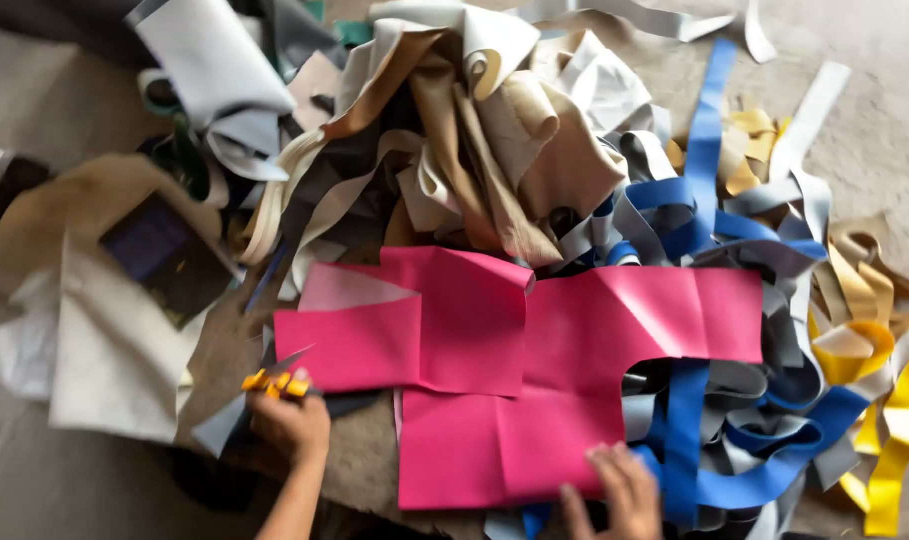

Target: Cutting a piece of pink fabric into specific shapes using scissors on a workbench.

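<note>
Left hand (292, 425) closed around yellow-handled scissors (274, 382), blades at left edge of pink sheet (519, 370). Right hand (619, 495) lay flat, fingers spread, pressing sheet's lower right corner. Sheet lay creased atop scrap pile: blue strips (694, 200), yellow strips (889, 440), tan offcuts (494, 140).
</note>
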